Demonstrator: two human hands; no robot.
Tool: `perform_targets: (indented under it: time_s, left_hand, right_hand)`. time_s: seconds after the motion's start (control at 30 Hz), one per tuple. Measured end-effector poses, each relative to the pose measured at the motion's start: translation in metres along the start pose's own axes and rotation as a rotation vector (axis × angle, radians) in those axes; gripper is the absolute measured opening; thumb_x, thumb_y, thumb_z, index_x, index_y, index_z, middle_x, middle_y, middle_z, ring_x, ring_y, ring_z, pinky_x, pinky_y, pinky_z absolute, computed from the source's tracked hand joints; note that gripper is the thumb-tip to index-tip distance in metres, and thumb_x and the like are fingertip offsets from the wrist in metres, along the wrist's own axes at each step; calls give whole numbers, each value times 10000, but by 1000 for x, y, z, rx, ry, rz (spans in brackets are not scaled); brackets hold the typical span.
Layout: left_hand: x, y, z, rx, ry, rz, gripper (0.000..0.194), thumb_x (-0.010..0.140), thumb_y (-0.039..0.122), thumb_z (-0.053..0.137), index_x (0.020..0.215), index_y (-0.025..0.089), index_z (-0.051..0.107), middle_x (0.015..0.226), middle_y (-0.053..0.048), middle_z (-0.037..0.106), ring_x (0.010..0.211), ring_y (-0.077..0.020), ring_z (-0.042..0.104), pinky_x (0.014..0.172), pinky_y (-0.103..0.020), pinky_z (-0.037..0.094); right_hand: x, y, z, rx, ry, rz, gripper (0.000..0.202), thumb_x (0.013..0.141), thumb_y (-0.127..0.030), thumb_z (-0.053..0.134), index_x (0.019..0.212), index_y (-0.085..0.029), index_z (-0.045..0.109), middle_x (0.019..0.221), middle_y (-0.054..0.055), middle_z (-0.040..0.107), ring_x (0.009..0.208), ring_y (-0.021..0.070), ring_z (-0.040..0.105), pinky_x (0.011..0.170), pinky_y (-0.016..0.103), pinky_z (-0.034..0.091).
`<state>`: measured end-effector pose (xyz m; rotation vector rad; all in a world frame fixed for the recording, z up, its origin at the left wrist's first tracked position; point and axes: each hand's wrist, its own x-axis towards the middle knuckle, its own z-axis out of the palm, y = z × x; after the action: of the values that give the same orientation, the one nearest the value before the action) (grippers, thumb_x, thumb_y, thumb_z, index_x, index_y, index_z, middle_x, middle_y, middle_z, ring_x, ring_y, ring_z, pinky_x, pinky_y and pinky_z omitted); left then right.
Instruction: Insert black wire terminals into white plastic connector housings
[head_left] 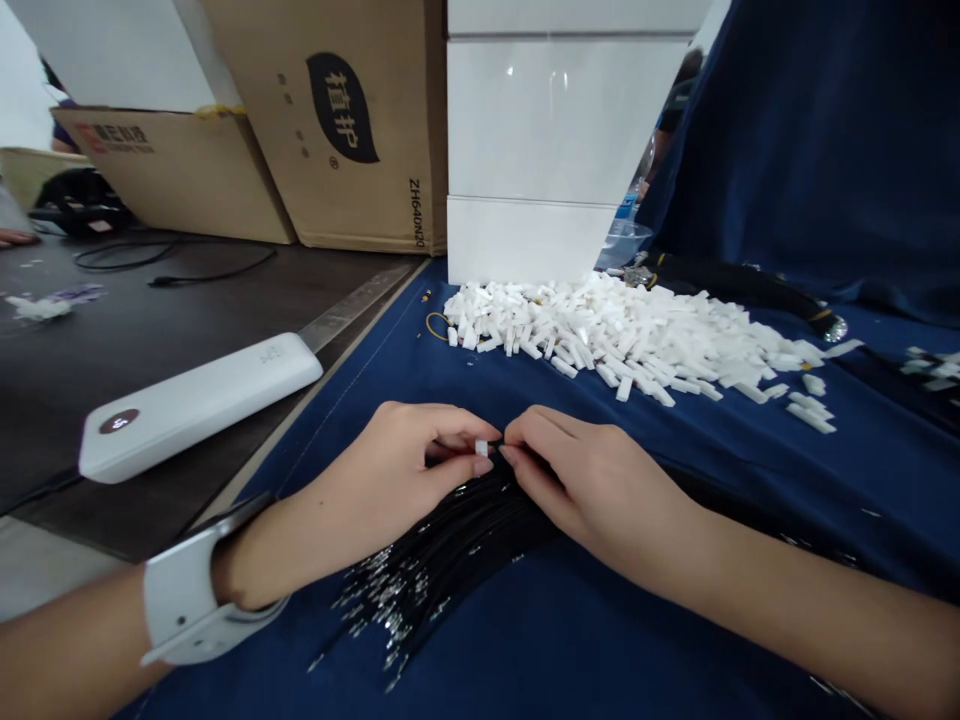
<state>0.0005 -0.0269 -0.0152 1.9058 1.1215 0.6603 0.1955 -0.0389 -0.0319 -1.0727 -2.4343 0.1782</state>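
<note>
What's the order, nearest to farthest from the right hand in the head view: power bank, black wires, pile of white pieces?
1. Black wires, right by the right hand, below its fingertips.
2. Pile of white pieces, beyond it.
3. Power bank, far left.

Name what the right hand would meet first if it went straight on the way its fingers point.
Probably the left hand, at the fingertips pinching a white piece; exact depth is unclear.

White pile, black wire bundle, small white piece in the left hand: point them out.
White pile [607, 335], head view: middle of the heap.
Black wire bundle [469, 525], head view: middle of its strands.
Small white piece [481, 448], head view: its visible face.
</note>
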Motion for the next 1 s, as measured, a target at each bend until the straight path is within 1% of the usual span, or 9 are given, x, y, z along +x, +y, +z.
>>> perform_targets:
  time_s: [0.17, 0.27, 0.3, 0.37, 0.47, 0.63, 0.8, 0.9, 1.0]
  left_hand:
    - [0, -1, 1, 70, 4, 79, 173, 841, 120, 626, 887, 249, 731, 867, 72, 749, 776, -81, 686, 719, -173, 516]
    - [0, 1, 4, -74, 36, 15, 215, 799, 119, 673, 982, 230, 651, 803, 63, 738, 757, -98, 697, 729, -196, 537]
    - [0, 2, 5, -142, 57, -11, 243, 777, 117, 696, 982, 221, 616, 779, 65, 733, 745, -100, 699, 723, -198, 544]
    - [0, 4, 5, -227, 94, -16, 227, 753, 117, 725, 903, 206, 580, 750, 67, 719, 726, -92, 695, 713, -185, 546]
    - [-1, 7, 5, -259, 113, 29, 134, 770, 118, 718, 799, 186, 607, 759, 61, 710, 728, -65, 681, 707, -147, 532]
    - [-3, 6, 3, -287, 127, 54, 97, 772, 135, 726, 834, 192, 678, 806, 55, 730, 757, -64, 686, 726, -143, 543]
    - [-2, 5, 3, -330, 154, 44, 87, 791, 168, 725, 866, 211, 731, 833, 51, 759, 793, -65, 696, 731, -121, 540]
    - [-3, 6, 3, -346, 142, 44, 96, 826, 196, 703, 909, 228, 737, 897, 53, 769, 851, -58, 699, 751, -100, 530]
    - [-4, 8, 4, -358, 116, 38, 92, 826, 181, 698, 901, 224, 729, 869, 57, 768, 828, -52, 700, 727, -92, 527]
  right_hand:
    - [-3, 2, 4, -38, 74, -72, 208, 959, -131, 414, 843, -138, 586, 755, 17, 544, 575, 133, 544, 500, 257, 409]
    - [-5, 1, 3, -82, 121, -70, 215, 969, -153, 412, 826, -148, 572, 732, 7, 543, 537, 124, 528, 467, 252, 384]
    - [-5, 1, 3, -82, 141, -57, 211, 972, -158, 413, 827, -152, 566, 724, 4, 547, 530, 121, 526, 460, 248, 381]
    - [-5, 1, 3, -58, 180, -23, 187, 973, -164, 424, 843, -159, 557, 716, -4, 560, 528, 114, 525, 458, 236, 383]
    - [-6, 1, 1, 23, 198, 15, 135, 969, -159, 448, 875, -172, 544, 718, -20, 582, 521, 90, 516, 461, 205, 386]
    - [-8, 1, -1, 119, 204, 8, 118, 970, -165, 456, 877, -192, 523, 672, -57, 554, 462, 54, 465, 430, 172, 355]
    - [-9, 0, 0, 139, 195, 5, 126, 973, -165, 444, 874, -196, 516, 658, -62, 536, 481, 58, 481, 447, 173, 366]
    - [-8, -1, 0, 155, 185, -15, 124, 970, -157, 445, 875, -193, 516, 671, -58, 542, 486, 58, 481, 454, 173, 369]
    - [-8, -2, -1, 170, 178, -34, 128, 965, -145, 442, 875, -186, 523, 661, -54, 539, 475, 62, 472, 439, 174, 361]
